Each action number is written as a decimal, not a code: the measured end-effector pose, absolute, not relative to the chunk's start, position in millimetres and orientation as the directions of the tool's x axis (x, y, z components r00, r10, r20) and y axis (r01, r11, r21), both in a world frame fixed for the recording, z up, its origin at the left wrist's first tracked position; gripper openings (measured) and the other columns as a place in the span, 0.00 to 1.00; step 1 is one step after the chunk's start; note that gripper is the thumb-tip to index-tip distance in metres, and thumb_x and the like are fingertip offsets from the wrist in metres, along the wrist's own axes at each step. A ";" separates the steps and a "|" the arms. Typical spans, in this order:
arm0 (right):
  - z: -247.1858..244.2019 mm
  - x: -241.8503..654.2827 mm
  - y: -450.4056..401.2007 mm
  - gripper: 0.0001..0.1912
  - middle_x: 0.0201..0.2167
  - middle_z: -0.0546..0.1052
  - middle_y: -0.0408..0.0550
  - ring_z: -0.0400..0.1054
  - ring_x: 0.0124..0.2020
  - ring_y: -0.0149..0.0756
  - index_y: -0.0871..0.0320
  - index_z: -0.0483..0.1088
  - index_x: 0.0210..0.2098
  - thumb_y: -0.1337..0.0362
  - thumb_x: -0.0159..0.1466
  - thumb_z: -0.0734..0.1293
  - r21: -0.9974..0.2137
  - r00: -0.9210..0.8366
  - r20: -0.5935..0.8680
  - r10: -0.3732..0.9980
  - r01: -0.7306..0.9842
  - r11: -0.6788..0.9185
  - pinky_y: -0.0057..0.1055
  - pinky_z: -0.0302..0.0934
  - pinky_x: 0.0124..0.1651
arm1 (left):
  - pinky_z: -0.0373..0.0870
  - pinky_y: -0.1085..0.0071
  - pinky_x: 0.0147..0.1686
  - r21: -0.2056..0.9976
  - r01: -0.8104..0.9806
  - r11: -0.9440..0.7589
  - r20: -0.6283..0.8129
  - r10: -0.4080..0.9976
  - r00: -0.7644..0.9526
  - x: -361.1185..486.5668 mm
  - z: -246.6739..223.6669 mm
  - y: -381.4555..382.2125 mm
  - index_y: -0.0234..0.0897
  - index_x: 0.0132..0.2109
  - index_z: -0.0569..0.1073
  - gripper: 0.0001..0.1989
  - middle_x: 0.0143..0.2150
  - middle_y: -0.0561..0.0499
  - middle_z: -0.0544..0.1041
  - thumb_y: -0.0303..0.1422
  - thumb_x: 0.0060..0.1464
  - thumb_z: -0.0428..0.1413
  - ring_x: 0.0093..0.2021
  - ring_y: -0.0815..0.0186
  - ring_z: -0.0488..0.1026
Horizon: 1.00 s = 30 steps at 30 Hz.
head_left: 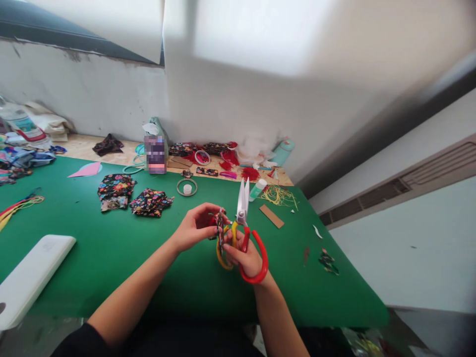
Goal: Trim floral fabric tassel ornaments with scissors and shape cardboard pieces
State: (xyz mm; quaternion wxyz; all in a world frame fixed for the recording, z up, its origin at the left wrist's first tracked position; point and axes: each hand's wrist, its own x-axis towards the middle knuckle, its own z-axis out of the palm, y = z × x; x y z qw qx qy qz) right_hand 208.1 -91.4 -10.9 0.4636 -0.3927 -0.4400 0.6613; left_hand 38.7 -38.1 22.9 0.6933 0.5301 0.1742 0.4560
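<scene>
In the head view, the small flowered cloth piece [220, 233] is between the two hands, just left of the scissors [241, 214]. The left hand [199, 223] pinches this cloth piece: its thumb is on the left side, and the other fingers are bent around the upper part. The right hand [247, 254] grasps the scissors, and its thumb comes to the lower part of the cloth piece; whether this thumb presses it or only touches, I cannot tell. The scissors are one pair, with two blades a little apart, one yellow handle and one red handle; the red handle curves around the right hand.

Beyond the scissors, just to the right, is one green-and-white tube [257, 190]. To the right of the scissors are one cardboard strip [271, 216] and, behind it, one tangle of yellow thread [278, 195]. Farther right is one dark scrap [328, 262]. To the left of the scissors is one grey ring [178, 187], around one small white piece [187, 189]. Farther left are two heaps of flowered cloth [151, 202], then one pink sheet [88, 169] and one white case [39, 275], all on one green table [167, 292].
</scene>
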 end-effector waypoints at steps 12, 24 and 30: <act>-3.7 209.3 -94.6 0.24 0.16 0.66 0.38 0.52 0.11 0.23 0.57 0.62 0.30 0.42 0.55 0.65 -0.950 -0.135 -0.135 0.982 -0.264 -0.167 0.25 0.55 0.14 | 0.70 0.62 0.46 0.522 0.587 -0.619 0.567 0.766 0.304 28.9 13.4 -24.0 0.34 0.55 0.67 0.21 0.44 0.43 0.72 0.29 0.52 0.54 0.44 0.60 0.71; 11.1 240.3 -131.2 0.24 0.30 0.70 0.47 0.58 0.20 0.27 0.57 0.68 0.42 0.44 0.58 0.64 -0.874 -0.285 -0.299 0.911 -0.302 -0.381 0.26 0.57 0.19 | 0.70 0.63 0.47 0.419 0.657 -0.627 0.633 0.720 0.283 28.1 7.2 -19.7 0.35 0.50 0.70 0.14 0.46 0.43 0.75 0.32 0.56 0.54 0.47 0.60 0.72; 32.9 238.3 -144.2 0.26 0.23 0.68 0.42 0.58 0.16 0.24 0.59 0.69 0.39 0.42 0.56 0.65 -0.824 -0.278 -0.439 0.854 -0.254 -0.506 0.23 0.60 0.17 | 0.70 0.61 0.47 0.460 0.695 -0.553 0.610 0.766 0.206 24.1 3.6 -13.5 0.36 0.48 0.72 0.13 0.46 0.43 0.75 0.32 0.55 0.55 0.47 0.59 0.72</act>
